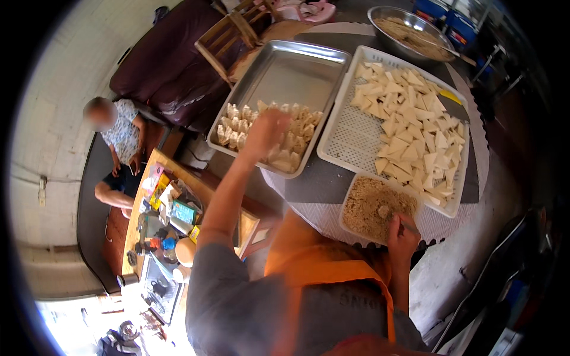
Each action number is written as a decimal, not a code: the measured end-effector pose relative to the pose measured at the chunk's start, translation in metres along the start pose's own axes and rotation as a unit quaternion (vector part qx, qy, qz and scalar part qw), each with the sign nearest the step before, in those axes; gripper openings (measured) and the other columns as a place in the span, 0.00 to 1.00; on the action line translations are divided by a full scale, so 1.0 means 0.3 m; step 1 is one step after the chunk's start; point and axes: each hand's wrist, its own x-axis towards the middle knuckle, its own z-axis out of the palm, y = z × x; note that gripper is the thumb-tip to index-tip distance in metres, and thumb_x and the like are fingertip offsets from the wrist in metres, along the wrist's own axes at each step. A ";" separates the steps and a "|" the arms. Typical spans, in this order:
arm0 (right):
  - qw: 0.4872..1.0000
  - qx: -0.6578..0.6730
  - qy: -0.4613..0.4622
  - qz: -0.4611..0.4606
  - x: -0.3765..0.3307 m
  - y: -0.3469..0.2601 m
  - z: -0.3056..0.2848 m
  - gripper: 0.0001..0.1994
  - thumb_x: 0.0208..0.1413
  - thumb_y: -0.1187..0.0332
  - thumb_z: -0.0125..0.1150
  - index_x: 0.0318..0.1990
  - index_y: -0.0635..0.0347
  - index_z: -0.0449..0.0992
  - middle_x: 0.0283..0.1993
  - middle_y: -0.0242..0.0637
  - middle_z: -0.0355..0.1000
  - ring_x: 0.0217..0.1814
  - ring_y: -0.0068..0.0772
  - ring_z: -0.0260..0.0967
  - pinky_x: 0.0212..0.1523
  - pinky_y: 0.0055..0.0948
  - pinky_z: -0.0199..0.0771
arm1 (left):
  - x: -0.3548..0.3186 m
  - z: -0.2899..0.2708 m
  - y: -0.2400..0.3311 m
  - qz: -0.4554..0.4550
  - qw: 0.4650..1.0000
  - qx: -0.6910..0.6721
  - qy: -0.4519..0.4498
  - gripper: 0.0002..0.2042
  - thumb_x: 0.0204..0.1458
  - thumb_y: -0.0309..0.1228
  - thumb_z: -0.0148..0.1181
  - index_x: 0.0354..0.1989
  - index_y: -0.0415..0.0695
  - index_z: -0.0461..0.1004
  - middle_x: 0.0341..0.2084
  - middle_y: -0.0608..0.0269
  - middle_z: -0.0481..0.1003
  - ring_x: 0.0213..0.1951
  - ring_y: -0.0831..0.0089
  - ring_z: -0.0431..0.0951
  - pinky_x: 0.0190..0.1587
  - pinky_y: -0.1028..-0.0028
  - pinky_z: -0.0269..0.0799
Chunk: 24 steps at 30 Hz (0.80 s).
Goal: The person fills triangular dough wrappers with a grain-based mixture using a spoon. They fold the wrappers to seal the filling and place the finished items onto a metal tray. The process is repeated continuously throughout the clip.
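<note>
My left hand (pixel 270 133) reaches over a metal tray (pixel 285 65); blur hides its fingers and anything in them. Below it, the near half of that tray holds rows of pale filled pieces (pixel 234 124) standing close together. My right hand (pixel 404 240) is closed around the handle of a spoon (pixel 385 211), whose tip is in the brown crumbly filling (pixel 368 204). That filling lies in a rectangular white container (pixel 343 222) at the table's near edge. To the right, a white perforated tray (pixel 350 133) carries many pale, flat triangular pieces (pixel 409 124).
A steel bowl (pixel 380 15) of brown filling stands at the back of the round table, with a long-handled utensil in it. A yellow object (pixel 451 96) lies on the perforated tray. Left are a cluttered wooden table (pixel 208 193), a wooden chair (pixel 222 44) and a seated person (pixel 124 133).
</note>
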 end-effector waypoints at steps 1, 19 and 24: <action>1.000 0.004 -0.012 -0.004 0.008 -0.013 -0.003 0.03 0.55 0.76 0.59 0.34 0.67 0.76 0.30 0.40 0.73 0.25 0.32 0.72 0.27 0.26 0.71 | -0.064 0.013 0.038 0.089 0.996 0.026 0.012 0.08 0.52 0.24 0.55 0.40 0.39 0.76 0.33 0.51 0.75 0.37 0.54 0.75 0.41 0.64 0.70; 0.990 -0.111 0.057 -0.069 0.151 0.141 -0.331 0.12 0.50 0.79 0.56 0.43 0.64 0.75 0.41 0.50 0.72 0.43 0.54 0.69 0.44 0.42 0.70 | -0.537 0.198 0.019 -0.367 0.782 -0.470 0.180 0.10 0.60 0.36 0.54 0.35 0.42 0.68 0.27 0.65 0.71 0.27 0.77 0.70 0.27 0.78 0.67; 0.931 -0.261 0.228 0.118 0.204 0.479 -0.359 0.14 0.58 0.65 0.54 0.44 0.67 0.74 0.41 0.54 0.72 0.44 0.56 0.70 0.46 0.45 0.70 | -0.490 0.232 0.023 -0.393 0.744 -0.495 0.218 0.08 0.57 0.31 0.57 0.39 0.43 0.65 0.28 0.65 0.71 0.28 0.75 0.73 0.27 0.77 0.68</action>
